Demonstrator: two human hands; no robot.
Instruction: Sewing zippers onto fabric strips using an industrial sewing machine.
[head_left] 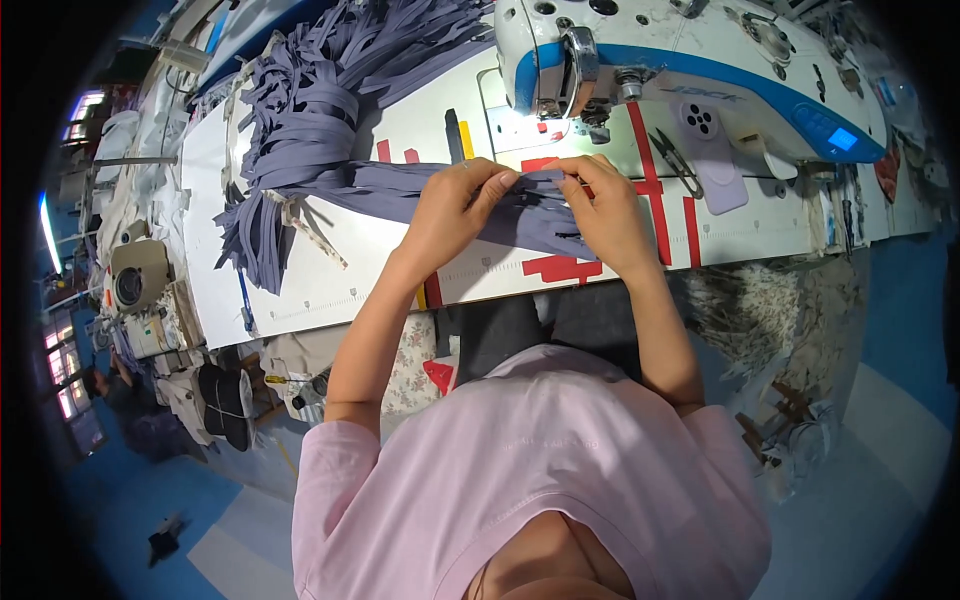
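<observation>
My left hand (455,210) pinches grey-purple fabric strips (525,222) between thumb and fingers, over the front of the sewing table (400,285). A short way to the right, my right hand (608,215) grips the same strips, its thumb and fingertips pressed together near their end. Between the two hands a short stretch of fabric runs, and loose ends hang below it. From the left hand the strips lead leftward into a large tied bundle of the same fabric (310,130). Both hands are just in front of the sewing machine's needle area.
A white and blue sewing machine (690,85) stands at the back right. Beside it lie black thread snips (680,165) and a lilac phone-shaped thing (718,170). Red tape strips (692,232) mark the tabletop. A whitish heap of scraps (750,320) sits below the table's right side.
</observation>
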